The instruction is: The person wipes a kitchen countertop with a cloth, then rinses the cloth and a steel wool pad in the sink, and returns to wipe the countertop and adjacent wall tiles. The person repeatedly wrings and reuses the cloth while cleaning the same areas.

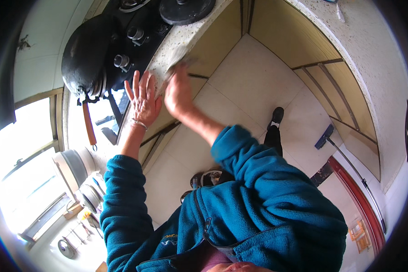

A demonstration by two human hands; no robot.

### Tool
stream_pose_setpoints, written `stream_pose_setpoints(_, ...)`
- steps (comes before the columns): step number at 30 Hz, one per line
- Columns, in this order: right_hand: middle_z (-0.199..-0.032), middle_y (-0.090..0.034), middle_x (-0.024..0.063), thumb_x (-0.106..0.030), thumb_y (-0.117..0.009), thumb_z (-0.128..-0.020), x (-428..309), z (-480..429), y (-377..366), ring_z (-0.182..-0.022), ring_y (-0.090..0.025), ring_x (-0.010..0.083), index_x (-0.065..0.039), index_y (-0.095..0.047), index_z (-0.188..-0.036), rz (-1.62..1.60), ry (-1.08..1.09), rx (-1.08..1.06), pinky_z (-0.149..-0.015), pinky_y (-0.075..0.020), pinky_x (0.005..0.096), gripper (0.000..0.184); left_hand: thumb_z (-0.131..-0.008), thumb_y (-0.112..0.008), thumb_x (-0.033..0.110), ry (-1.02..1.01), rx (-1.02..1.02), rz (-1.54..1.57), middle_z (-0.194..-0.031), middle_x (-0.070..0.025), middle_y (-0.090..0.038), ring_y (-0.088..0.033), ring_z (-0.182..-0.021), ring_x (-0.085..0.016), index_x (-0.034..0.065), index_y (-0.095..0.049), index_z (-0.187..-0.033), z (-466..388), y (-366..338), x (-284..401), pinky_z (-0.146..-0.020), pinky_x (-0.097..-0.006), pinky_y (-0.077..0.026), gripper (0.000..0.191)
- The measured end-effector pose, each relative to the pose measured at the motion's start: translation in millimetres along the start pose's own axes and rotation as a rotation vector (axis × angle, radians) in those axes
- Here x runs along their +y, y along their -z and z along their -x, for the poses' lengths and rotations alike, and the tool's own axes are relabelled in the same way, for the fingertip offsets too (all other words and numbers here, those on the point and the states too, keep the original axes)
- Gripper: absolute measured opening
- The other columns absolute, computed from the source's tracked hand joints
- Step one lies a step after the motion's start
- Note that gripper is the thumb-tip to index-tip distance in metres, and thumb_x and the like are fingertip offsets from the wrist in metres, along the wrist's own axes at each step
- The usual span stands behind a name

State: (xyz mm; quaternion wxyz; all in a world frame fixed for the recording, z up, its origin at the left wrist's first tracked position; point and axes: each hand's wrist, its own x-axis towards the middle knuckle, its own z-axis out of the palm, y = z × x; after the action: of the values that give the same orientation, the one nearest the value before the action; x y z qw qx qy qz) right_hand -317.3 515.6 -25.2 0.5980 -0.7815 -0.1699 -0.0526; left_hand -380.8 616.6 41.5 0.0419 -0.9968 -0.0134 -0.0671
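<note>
My left hand point(142, 103) rests palm down with fingers spread, at the speckled stone countertop point(159, 54) along the front of the black gas stove point(146, 20). A bracelet circles that wrist. My right hand point(179, 90) is closed on a grey-white object point(179, 56) at the counter's front edge. Motion blurs this object, so I cannot tell whether it is a cloth or a scrubber. Two stove knobs point(121, 61) lie just beyond my left fingertips. A black wok point(85, 54) with a wooden handle point(88, 122) sits on the stove.
A round black lid point(187, 12) lies at the stove's far end. Cabinets point(217, 40) run below the counter, with another speckled counter point(367, 51) to the right. A broom point(346, 163) leans near the red door frame point(357, 204). Basins point(74, 166) stand by the window.
</note>
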Motion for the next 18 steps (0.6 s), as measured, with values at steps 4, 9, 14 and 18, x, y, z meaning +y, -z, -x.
stream_pose_setpoints(4,-0.118,-0.048,0.0364,0.000,-0.047,-0.085,-41,108,-28,-0.110,-0.048,0.0497,0.012,-0.041,-0.128,-0.315,-0.070,-0.208,-0.100,-0.0386,0.0500,0.044,-0.073,-0.068,0.013,0.139,-0.036,-0.032,-0.149,-0.0152,-0.035,-0.022,-0.143,-0.038,0.0086,-0.048,-0.136,52,28,-3,-0.115,-0.0609,-0.010,0.066)
stream_pose_setpoints(9,-0.115,-0.053,0.0323,-0.003,-0.048,-0.087,-29,74,-10,-0.105,-0.053,0.0465,0.012,-0.043,-0.125,-0.286,-0.039,-0.253,-0.094,-0.0424,0.0486,0.041,-0.072,-0.066,0.003,0.510,0.031,0.008,-0.142,-0.0167,-0.040,-0.026,-0.140,-0.040,0.0057,-0.050,-0.130,250,71,30,-0.114,-0.0532,-0.023,0.060)
stream_pose_setpoints(14,-0.073,-0.065,0.0243,-0.003,-0.057,-0.075,31,-41,33,-0.072,-0.067,0.0390,0.003,-0.067,-0.078,0.031,0.200,-0.368,-0.061,-0.0502,0.0440,0.012,-0.069,-0.067,0.009,0.966,-0.360,0.110,-0.133,-0.0181,-0.044,-0.031,-0.135,-0.042,0.0059,-0.052,-0.125,457,61,160,-0.112,-0.0519,-0.027,0.058)
stream_pose_setpoints(18,-0.079,-0.068,0.0139,-0.005,-0.061,-0.080,28,-76,53,-0.070,-0.064,0.0236,0.002,-0.068,-0.087,-0.119,-0.194,-0.344,-0.065,-0.0506,0.0366,0.012,-0.068,-0.069,0.018,1.426,-0.545,0.171,-0.126,-0.0183,-0.049,-0.039,-0.126,-0.040,0.0075,-0.059,-0.117,564,52,273,-0.106,-0.0500,-0.033,0.051)
